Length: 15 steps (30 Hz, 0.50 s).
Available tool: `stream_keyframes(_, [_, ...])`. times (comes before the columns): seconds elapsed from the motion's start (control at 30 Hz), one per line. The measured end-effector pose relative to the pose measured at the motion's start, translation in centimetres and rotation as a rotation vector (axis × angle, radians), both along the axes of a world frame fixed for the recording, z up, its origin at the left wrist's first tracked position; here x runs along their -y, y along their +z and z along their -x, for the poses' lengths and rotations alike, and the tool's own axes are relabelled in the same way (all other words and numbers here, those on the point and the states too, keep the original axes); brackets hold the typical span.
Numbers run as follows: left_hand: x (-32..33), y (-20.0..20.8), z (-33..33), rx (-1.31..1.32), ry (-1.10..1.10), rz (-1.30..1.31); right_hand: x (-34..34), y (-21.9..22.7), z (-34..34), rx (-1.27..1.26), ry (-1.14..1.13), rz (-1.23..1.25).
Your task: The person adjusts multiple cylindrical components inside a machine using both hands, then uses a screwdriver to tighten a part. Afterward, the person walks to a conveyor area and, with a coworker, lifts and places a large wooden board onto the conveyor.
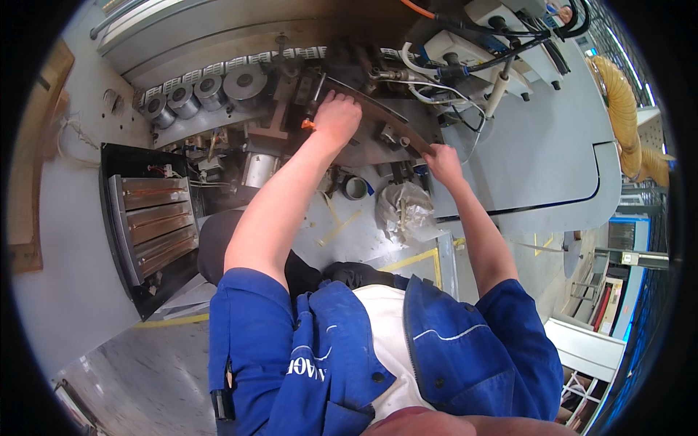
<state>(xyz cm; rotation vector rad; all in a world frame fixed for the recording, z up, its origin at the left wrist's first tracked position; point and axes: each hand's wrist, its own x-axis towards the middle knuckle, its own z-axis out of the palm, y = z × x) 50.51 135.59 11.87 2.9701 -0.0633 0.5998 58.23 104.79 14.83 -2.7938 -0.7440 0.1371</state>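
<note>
Left hand (339, 116): fingers apparently grasping the dark strip's (379, 112) upper-left end. Right hand (445, 164): fingers grasping its lower-right end. Strip slants across upper centre, within the machine (534, 156). Step judged two-handed handling; movement calls for coordinated support.

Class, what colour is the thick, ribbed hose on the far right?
The thick, ribbed hose is yellowish tan, best seen in the head view.

Both arms (279, 192) reach forward, forearms bare – left hand (339, 118) farther out, back up, fingers bent; right hand (445, 164) nearer, fingers closed.
</note>
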Motion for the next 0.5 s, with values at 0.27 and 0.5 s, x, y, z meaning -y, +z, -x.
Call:
stream_keyframes(0.27, [0.0, -0.7, -0.5, 0.025, -0.042, -0.149, -1.1, -0.1, 0.4, 0.025, 0.046, -0.001])
stream_keyframes(0.5, [0.3, -0.1, -0.6, -0.046, -0.046, -0.052, -1.7, 0.2, 0.7, 0.069, 0.107, 0.007])
